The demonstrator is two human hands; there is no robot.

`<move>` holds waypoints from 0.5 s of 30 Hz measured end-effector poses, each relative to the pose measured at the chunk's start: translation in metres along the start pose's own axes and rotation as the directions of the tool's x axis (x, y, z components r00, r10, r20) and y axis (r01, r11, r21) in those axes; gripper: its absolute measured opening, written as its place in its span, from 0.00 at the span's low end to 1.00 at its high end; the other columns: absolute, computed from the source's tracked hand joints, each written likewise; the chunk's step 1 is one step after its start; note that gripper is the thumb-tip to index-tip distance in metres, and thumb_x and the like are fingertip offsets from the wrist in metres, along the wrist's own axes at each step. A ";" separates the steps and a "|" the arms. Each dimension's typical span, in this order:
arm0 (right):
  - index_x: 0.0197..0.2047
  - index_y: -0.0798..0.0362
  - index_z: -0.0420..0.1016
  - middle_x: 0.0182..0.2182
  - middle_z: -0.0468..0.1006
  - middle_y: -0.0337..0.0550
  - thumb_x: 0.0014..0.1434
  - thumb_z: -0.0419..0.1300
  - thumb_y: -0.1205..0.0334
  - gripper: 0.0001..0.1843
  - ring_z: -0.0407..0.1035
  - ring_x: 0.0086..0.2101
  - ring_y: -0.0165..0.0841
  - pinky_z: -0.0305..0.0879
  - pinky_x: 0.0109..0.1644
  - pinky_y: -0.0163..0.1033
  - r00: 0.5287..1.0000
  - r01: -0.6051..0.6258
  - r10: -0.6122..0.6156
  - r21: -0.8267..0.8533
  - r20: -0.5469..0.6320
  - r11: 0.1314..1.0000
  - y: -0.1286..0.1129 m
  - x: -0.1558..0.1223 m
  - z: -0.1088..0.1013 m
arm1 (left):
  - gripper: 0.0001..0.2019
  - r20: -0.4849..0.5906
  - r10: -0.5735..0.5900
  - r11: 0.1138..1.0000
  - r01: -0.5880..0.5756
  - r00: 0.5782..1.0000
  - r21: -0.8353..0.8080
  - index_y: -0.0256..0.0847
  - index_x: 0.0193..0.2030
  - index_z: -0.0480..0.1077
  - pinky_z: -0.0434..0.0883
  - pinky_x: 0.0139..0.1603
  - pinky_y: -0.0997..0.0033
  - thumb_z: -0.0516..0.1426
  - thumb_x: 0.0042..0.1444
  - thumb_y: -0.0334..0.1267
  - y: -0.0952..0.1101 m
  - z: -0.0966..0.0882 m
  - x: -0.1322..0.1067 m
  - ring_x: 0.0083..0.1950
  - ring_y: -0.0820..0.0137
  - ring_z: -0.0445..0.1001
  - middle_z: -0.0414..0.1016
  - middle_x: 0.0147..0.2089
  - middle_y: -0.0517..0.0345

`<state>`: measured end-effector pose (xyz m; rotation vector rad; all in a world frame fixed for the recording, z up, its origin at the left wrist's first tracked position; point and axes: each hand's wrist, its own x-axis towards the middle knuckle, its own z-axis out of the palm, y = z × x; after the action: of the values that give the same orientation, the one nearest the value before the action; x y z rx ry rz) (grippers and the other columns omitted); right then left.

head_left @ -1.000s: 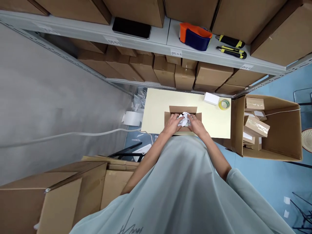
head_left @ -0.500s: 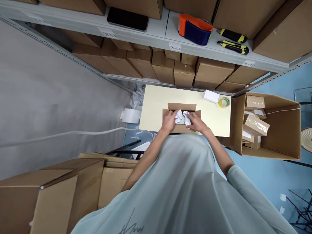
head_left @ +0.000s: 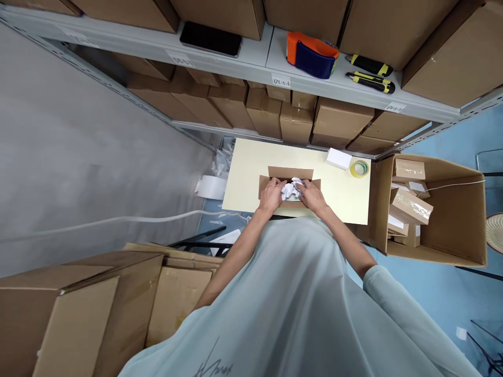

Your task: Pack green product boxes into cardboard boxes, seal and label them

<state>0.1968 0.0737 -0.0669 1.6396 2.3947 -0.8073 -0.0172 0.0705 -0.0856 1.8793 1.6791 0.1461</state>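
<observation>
A small cardboard box lies on the pale yellow tabletop with its flaps spread out. Crumpled white paper fills its middle. My left hand reaches in from the left, its curled fingers against the paper's left side. From the right, my right hand has its fingers closed on the paper's right part. What lies under the paper is mostly hidden; a pale surface shows at its near edge.
Right of the table stands a big open carton holding several small taped boxes. A white box and a tape roll sit at the table's right. Shelving above carries a phone, cutters and a tape dispenser.
My right hand has moved inward to the left with its paper. The two wads, apart before, now sit together in the middle of the box. The view has shifted slightly.
</observation>
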 end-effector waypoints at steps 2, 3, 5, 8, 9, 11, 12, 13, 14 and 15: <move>0.78 0.51 0.71 0.71 0.72 0.61 0.73 0.65 0.65 0.33 0.71 0.66 0.52 0.70 0.74 0.55 0.999 0.020 -0.019 0.027 -0.045 0.999 0.006 -0.006 -0.004 | 0.31 -0.041 0.016 1.000 -0.016 0.999 -0.013 0.48 0.75 0.75 0.80 0.66 0.49 0.62 0.66 0.30 -0.004 -0.006 -0.008 0.71 0.45 0.75 0.74 0.71 0.41; 0.79 0.51 0.71 0.71 0.72 0.61 0.73 0.66 0.63 0.33 0.70 0.67 0.53 0.69 0.75 0.56 0.996 0.029 -0.025 0.053 -0.080 0.998 0.010 -0.011 -0.006 | 0.32 -0.074 0.023 0.999 -0.025 0.997 -0.028 0.48 0.76 0.74 0.79 0.68 0.48 0.66 0.65 0.33 -0.007 -0.009 -0.014 0.72 0.44 0.74 0.72 0.74 0.42; 0.78 0.51 0.71 0.72 0.72 0.60 0.74 0.65 0.58 0.33 0.69 0.68 0.55 0.68 0.76 0.59 0.982 0.029 -0.006 0.123 -0.187 0.992 0.022 -0.023 -0.008 | 0.34 -0.174 0.009 0.997 -0.021 0.985 -0.069 0.50 0.76 0.73 0.77 0.72 0.46 0.70 0.63 0.41 -0.017 -0.016 -0.026 0.75 0.42 0.72 0.70 0.77 0.43; 0.77 0.53 0.71 0.71 0.73 0.63 0.76 0.61 0.53 0.31 0.72 0.66 0.55 0.70 0.74 0.62 0.930 -0.067 0.163 0.284 -0.329 0.957 0.040 -0.042 -0.006 | 0.32 -0.335 -0.115 0.987 0.069 0.935 -0.146 0.45 0.77 0.71 0.73 0.77 0.44 0.66 0.67 0.46 -0.038 -0.024 -0.041 0.76 0.43 0.71 0.70 0.76 0.39; 0.77 0.54 0.71 0.69 0.75 0.64 0.76 0.61 0.51 0.31 0.76 0.62 0.54 0.73 0.70 0.62 0.915 -0.118 0.241 0.358 -0.323 0.926 0.045 -0.048 -0.004 | 0.32 -0.353 -0.179 0.976 0.120 0.919 -0.182 0.42 0.77 0.69 0.73 0.76 0.43 0.64 0.69 0.45 -0.045 -0.025 -0.045 0.73 0.43 0.74 0.72 0.74 0.36; 0.75 0.55 0.72 0.63 0.81 0.62 0.75 0.61 0.49 0.32 0.82 0.51 0.49 0.80 0.62 0.59 0.909 -0.188 0.344 0.502 -0.238 0.844 0.049 -0.056 0.003 | 0.31 -0.318 -0.281 0.945 0.202 0.905 -0.259 0.37 0.77 0.68 0.78 0.70 0.43 0.61 0.70 0.42 -0.054 -0.024 -0.051 0.64 0.47 0.81 0.77 0.69 0.35; 0.73 0.56 0.73 0.60 0.83 0.60 0.75 0.61 0.48 0.31 0.83 0.46 0.46 0.82 0.58 0.56 0.915 -0.192 0.354 0.561 -0.195 0.805 0.048 -0.059 0.006 | 0.29 -0.285 -0.296 0.933 0.212 0.911 -0.292 0.36 0.76 0.69 0.81 0.66 0.45 0.60 0.70 0.41 -0.056 -0.023 -0.053 0.59 0.50 0.84 0.79 0.67 0.36; 0.72 0.55 0.75 0.59 0.84 0.59 0.75 0.61 0.48 0.30 0.84 0.44 0.44 0.82 0.55 0.53 0.926 -0.171 0.337 0.607 -0.170 0.776 0.046 -0.060 0.010 | 0.27 -0.257 -0.284 0.927 0.197 0.924 -0.318 0.37 0.74 0.70 0.82 0.62 0.48 0.59 0.71 0.42 -0.056 -0.021 -0.055 0.56 0.52 0.85 0.80 0.65 0.38; 0.71 0.55 0.76 0.60 0.83 0.58 0.75 0.61 0.48 0.29 0.84 0.44 0.43 0.83 0.53 0.51 0.940 -0.129 0.299 0.637 -0.167 0.760 0.043 -0.061 0.013 | 0.25 -0.237 -0.246 0.928 0.158 0.940 -0.337 0.38 0.73 0.72 0.83 0.60 0.51 0.58 0.72 0.43 -0.055 -0.019 -0.057 0.55 0.54 0.85 0.81 0.65 0.40; 0.70 0.54 0.76 0.63 0.82 0.58 0.74 0.62 0.48 0.28 0.84 0.46 0.42 0.83 0.53 0.50 0.953 -0.074 0.244 0.647 -0.178 0.759 0.039 -0.062 0.015 | 0.24 -0.225 -0.190 0.933 0.104 0.956 -0.344 0.40 0.72 0.73 0.83 0.59 0.53 0.57 0.73 0.45 -0.051 -0.017 -0.059 0.57 0.55 0.85 0.80 0.65 0.41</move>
<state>0.2538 0.0255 -0.0695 2.2732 2.2033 -1.5953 -0.0810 0.0220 -0.0793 1.5274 1.8279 0.5928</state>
